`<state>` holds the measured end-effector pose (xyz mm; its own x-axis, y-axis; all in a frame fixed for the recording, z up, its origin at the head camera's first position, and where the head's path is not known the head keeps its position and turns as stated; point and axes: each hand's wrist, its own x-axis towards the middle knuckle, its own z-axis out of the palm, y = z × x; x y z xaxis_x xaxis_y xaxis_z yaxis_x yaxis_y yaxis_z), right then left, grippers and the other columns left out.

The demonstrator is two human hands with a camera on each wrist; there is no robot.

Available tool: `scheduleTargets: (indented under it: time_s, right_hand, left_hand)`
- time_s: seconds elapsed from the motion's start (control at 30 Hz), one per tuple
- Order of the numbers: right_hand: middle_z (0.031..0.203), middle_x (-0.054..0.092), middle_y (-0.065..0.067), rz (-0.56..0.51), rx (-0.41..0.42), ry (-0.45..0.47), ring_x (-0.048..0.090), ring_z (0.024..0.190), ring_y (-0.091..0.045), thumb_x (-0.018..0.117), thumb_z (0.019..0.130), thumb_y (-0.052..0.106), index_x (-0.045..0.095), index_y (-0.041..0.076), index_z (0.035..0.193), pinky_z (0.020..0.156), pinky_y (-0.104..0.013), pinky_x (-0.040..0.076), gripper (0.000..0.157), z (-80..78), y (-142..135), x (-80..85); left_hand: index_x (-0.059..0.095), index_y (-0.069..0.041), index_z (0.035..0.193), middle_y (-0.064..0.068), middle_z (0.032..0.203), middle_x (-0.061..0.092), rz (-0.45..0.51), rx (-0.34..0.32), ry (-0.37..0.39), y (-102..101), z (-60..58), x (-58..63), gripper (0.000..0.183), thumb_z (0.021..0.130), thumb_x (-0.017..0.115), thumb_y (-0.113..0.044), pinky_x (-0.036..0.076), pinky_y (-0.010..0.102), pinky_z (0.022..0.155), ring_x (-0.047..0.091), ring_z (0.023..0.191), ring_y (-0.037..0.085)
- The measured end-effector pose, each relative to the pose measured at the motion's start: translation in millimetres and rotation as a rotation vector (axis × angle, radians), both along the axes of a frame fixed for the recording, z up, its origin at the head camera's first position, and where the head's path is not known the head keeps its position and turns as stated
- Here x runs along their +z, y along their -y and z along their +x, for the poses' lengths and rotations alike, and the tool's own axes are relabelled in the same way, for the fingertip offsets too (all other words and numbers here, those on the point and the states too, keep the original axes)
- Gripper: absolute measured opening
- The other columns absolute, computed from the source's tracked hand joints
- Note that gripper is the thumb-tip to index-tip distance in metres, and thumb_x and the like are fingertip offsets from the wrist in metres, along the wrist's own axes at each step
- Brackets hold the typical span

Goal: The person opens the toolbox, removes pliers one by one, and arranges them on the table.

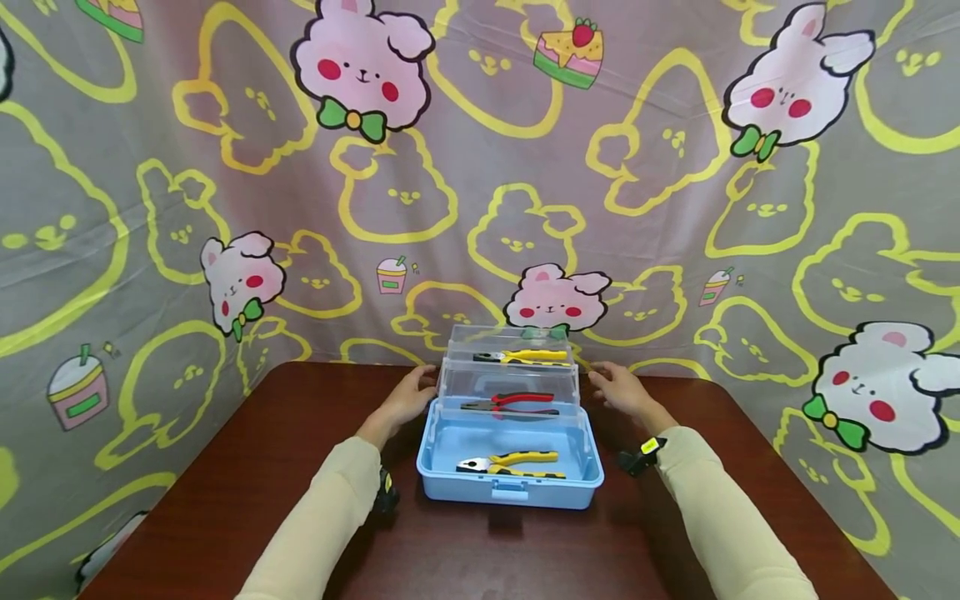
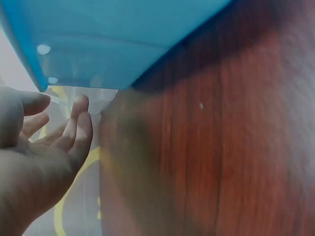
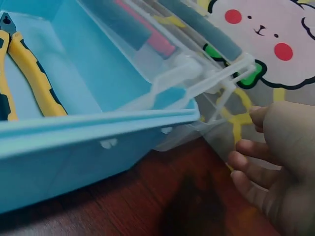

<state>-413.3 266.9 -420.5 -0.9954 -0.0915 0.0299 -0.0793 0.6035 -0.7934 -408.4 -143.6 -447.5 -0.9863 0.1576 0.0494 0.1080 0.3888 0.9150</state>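
Observation:
A light blue toolbox (image 1: 510, 493) stands unfolded, its two clear trays raised in steps behind the base. Yellow-and-black pliers (image 1: 525, 457) lie in the base, with their jaws toward the left. Red-and-black pliers (image 1: 525, 400) are in the lower clear tray (image 1: 480, 379), and another yellow-handled pair (image 1: 532, 357) is in the upper tray. My left hand (image 1: 411, 393) is beside the box's back left corner, fingers loosely bent and holding nothing. Near the opposite back corner is my right hand (image 3: 280, 162), its fingers loosely bent, apart from the white tray links (image 3: 211, 86).
Brown wooden table (image 1: 225, 467) surrounds the box. A cartoon-print cloth (image 1: 480, 167) hangs close behind the table and along its sides. A black wrist device (image 1: 639, 458) is at the right sleeve, another (image 1: 386, 493) at the left.

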Motion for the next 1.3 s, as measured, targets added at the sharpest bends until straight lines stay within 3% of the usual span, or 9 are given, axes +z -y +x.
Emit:
scheduleTargets:
  time_s: [0.2, 0.33, 0.5, 0.7, 0.87, 1.07, 1.2, 1.3]
  right_hand:
    - [0.136, 0.057, -0.028, 0.038, -0.031, -0.100, 0.061, 0.115, -0.042, 0.048, 0.112, 0.023, 0.046, -0.005, 0.149, 0.088, -0.049, 0.054, 0.047, 0.0, -4.7, 8.7]
    - [0.140, 0.057, -0.025, 0.065, -0.046, -0.157, 0.058, 0.121, -0.041, 0.049, 0.111, 0.028, 0.049, -0.001, 0.149, 0.098, -0.055, 0.049, 0.047, -1.0, 0.5, 18.0]
    - [0.142, 0.057, -0.023, 0.072, -0.033, -0.222, 0.053, 0.128, -0.042, 0.052, 0.110, 0.031, 0.053, 0.003, 0.148, 0.103, -0.059, 0.043, 0.047, 2.1, 14.8, 34.4]
    - [0.136, 0.061, -0.021, 0.080, 0.034, -0.296, 0.057, 0.124, -0.040, 0.057, 0.108, 0.029, 0.055, 0.005, 0.147, 0.094, -0.056, 0.050, 0.045, 8.3, 36.3, 52.7]
    - [0.135, 0.060, -0.020, 0.098, 0.091, -0.305, 0.058, 0.121, -0.038, 0.058, 0.108, 0.031, 0.054, 0.005, 0.148, 0.092, -0.054, 0.052, 0.048, 9.2, 52.2, 59.8]
    - [0.129, 0.064, -0.016, 0.109, 0.171, -0.291, 0.062, 0.115, -0.034, 0.059, 0.108, 0.030, 0.058, 0.007, 0.146, 0.090, -0.050, 0.053, 0.045, 6.5, 71.4, 57.6]
    - [0.124, 0.068, -0.014, 0.194, 0.200, -0.309, 0.064, 0.112, -0.033, 0.060, 0.107, 0.030, 0.061, 0.003, 0.142, 0.091, -0.050, 0.053, 0.044, 3.5, 82.2, 54.1]
    - [0.119, 0.070, -0.010, 0.332, 0.202, -0.309, 0.063, 0.111, -0.030, 0.061, 0.106, 0.033, 0.067, 0.005, 0.134, 0.096, -0.054, 0.046, 0.041, 3.9, 85.8, 50.0]
  left_hand:
    - [0.048, -0.001, 0.148, 0.024, 0.139, 0.055, -0.146, 0.044, -0.133, 3.7, 11.6, 9.7, 0.045, 0.105, 0.056, -0.009, 0.047, 0.056, 0.100, 0.055, 0.124, 0.041]
    - [0.053, 0.001, 0.143, 0.024, 0.136, 0.059, -0.224, 0.060, -0.243, 1.6, 18.6, 10.6, 0.041, 0.105, 0.059, -0.013, 0.046, 0.056, 0.101, 0.057, 0.122, 0.040]
    - [0.054, 0.004, 0.142, 0.024, 0.138, 0.057, -0.322, 0.071, -0.332, 1.8, 40.2, 11.1, 0.051, 0.106, 0.060, -0.031, 0.045, 0.057, 0.101, 0.057, 0.123, 0.040]
    - [0.036, 0.004, 0.156, 0.025, 0.157, 0.039, -0.397, -0.009, -0.277, 4.2, 75.9, 17.2, 0.095, 0.094, 0.069, -0.059, 0.037, 0.062, 0.108, 0.040, 0.141, 0.043]
    - [0.025, 0.006, 0.160, 0.026, 0.161, 0.032, -0.335, -0.073, -0.224, 1.3, 96.8, 19.5, 0.117, 0.080, 0.085, -0.055, 0.033, 0.064, 0.110, 0.034, 0.145, 0.043]
    - [0.024, -0.003, 0.161, 0.016, 0.154, 0.043, -0.167, -0.242, -0.249, -2.9, 102.2, 6.3, 0.120, 0.073, 0.096, -0.039, 0.041, 0.056, 0.105, 0.049, 0.132, 0.037]
    - [0.018, -0.007, 0.164, 0.016, 0.152, 0.047, -0.116, -0.246, -0.169, -3.6, 104.4, -0.2, 0.126, 0.072, 0.097, -0.038, 0.043, 0.056, 0.103, 0.054, 0.128, 0.036]
    - [0.015, -0.008, 0.165, 0.019, 0.152, 0.048, -0.096, -0.239, -0.118, -5.7, 106.0, -0.7, 0.126, 0.073, 0.096, -0.038, 0.043, 0.059, 0.103, 0.054, 0.127, 0.037]
